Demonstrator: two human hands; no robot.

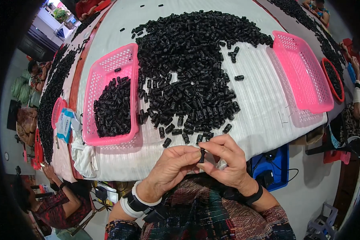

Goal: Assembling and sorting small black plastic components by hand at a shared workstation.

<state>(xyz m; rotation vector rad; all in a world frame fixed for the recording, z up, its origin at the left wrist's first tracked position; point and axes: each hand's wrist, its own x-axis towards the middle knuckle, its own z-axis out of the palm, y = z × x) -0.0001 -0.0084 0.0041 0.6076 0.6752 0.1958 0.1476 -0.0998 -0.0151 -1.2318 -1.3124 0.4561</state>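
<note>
Over the near edge of the white-covered table, my left hand [173,163] and my right hand [229,159] meet at the fingertips. Pinched between them is a small black plastic cord lock [203,154], held upright; fingers hide part of it. My left thumb and forefinger grip its left side, and my right fingers close on it from the right. Just beyond my hands spreads a big heap of similar black cord locks [184,60], with several loose ones at its near edge. To the left, a pink basket [110,141] contains more black pieces.
A second pink basket [304,76], with no pieces visible in it, stands on the right. A white cloth [84,160] and a blue-white packet [64,126] lie at the left edge. Below the table at right is a blue tray [282,168] with cables. Other people sit at neighbouring tables.
</note>
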